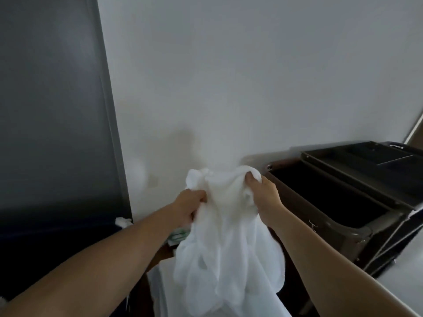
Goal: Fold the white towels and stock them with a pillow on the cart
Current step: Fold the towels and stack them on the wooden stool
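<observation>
The left hand point(192, 208) grips one bunched edge of the soft, crumpled white cloth towel point(226, 248), held up in the air before the wall. The right hand point(263, 193) pinches its upper corner. Light and limp, it looks best held by two corners; the dark brown cart point(343, 220) at the right shows an open bin whose contents I cannot tell.

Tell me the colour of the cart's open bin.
Dark brown outside, black inside, on the cart's open bin; the head view shows it.
</observation>
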`<control>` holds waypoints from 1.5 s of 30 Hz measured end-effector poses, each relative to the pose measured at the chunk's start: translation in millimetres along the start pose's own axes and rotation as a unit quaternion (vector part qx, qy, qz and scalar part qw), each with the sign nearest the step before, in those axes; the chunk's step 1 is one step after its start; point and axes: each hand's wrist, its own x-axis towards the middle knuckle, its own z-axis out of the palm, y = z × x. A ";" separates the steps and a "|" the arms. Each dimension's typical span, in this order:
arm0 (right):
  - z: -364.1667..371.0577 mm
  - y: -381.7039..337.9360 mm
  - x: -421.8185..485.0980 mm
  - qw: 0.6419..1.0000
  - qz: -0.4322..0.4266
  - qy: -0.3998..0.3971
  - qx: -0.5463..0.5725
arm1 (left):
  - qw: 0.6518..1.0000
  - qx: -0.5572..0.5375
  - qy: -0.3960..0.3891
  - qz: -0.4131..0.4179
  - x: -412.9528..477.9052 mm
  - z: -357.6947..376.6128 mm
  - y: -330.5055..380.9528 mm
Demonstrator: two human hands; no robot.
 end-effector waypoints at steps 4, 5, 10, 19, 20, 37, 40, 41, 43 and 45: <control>-3.4 4.6 17.2 0.998 0.027 -0.028 0.045 | 0.998 0.025 -0.037 0.039 13.5 19.0 -18.3; -3.5 2.9 20.2 0.997 0.033 -0.040 0.051 | 0.996 0.020 -0.056 0.062 15.9 21.5 -18.9; -2.7 -21.1 38.9 0.991 0.026 -0.076 0.103 | 0.995 0.014 -0.099 0.009 8.4 24.2 -12.1; 1.6 -17.1 71.7 0.972 -0.030 -0.225 -0.065 | 0.975 -0.156 0.144 0.066 -10.5 32.6 49.9; 1.2 -15.2 72.6 0.966 -0.029 -0.245 -0.082 | 0.963 -0.196 0.160 0.092 -12.3 30.6 64.3; 24.5 -15.6 26.5 0.929 -0.268 -0.116 -0.228 | 0.924 -0.270 0.175 0.205 -5.7 51.0 118.5; 33.5 -28.8 27.8 0.946 -0.214 -0.108 -0.217 | 0.943 -0.235 0.103 0.212 -10.1 59.1 124.6; 32.1 -32.3 33.3 0.967 -0.166 -0.095 -0.168 | 0.955 -0.191 0.078 0.213 -11.4 58.1 122.6; 29.5 -35.0 44.8 0.982 -0.098 -0.084 -0.141 | 0.971 -0.072 0.066 0.216 -12.9 50.2 111.2; 26.1 -35.6 55.9 0.991 -0.050 -0.072 -0.103 | 0.976 0.034 0.062 0.206 -12.9 38.0 93.0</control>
